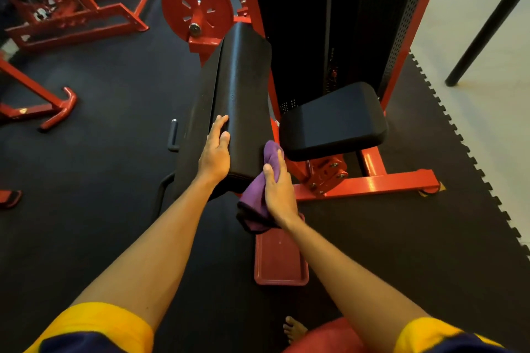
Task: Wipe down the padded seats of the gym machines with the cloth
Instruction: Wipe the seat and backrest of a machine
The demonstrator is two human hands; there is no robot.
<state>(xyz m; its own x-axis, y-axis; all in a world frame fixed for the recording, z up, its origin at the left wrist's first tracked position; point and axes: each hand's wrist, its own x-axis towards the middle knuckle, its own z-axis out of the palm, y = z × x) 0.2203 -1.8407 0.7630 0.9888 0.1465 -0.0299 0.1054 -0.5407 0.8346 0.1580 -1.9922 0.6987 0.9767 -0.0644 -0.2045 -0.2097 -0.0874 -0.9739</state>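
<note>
A long black padded back rest [243,86] of a red gym machine stands in the middle of the view. My left hand [215,152] rests flat on its near left edge with fingers straight. My right hand [279,189] grips a purple cloth [258,198] against the pad's near right corner; part of the cloth hangs below my wrist. To the right sits the black padded seat [332,120], apart from both hands.
The red machine frame [370,182] runs along the floor under the seat, with a red foot plate [279,261] in front of me. A red weight disc [198,6] and other red machines [71,8] stand behind on black rubber flooring. A black pole [487,26] stands at right.
</note>
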